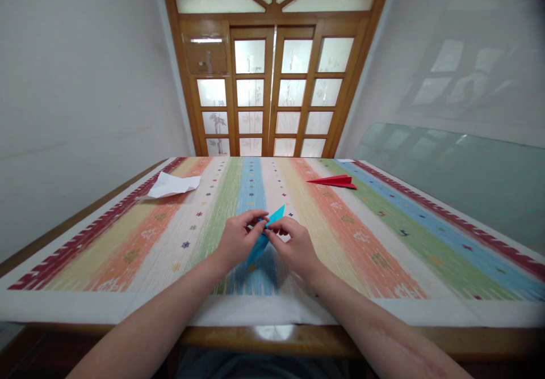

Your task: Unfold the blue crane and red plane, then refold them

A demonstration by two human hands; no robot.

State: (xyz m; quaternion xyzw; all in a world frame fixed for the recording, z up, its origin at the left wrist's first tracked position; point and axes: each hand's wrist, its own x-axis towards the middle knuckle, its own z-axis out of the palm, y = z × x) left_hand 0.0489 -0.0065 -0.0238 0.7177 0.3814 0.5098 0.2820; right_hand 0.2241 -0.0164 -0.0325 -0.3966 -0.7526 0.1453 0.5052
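Note:
A piece of folded blue paper (276, 215) is held up over the near middle of the table, slanting from lower left to a pointed upper right end. My left hand (242, 232) pinches it from the left with thumb and fingertips. From the right, my right hand (295, 239) pinches the same paper, its fingertips almost touching those of the left. The fingers cover the middle of the paper, so its folds there are hidden. Its lower part hangs between the two hands.
A striped, patterned cloth (170, 265) covers the table. On it lie a creased white sheet of paper (172, 185) at the far left and a red paper plane (334, 181) at the far right. Beyond stand wooden doors (275, 89) with glass panes; a glass panel (451, 169) leans at the right.

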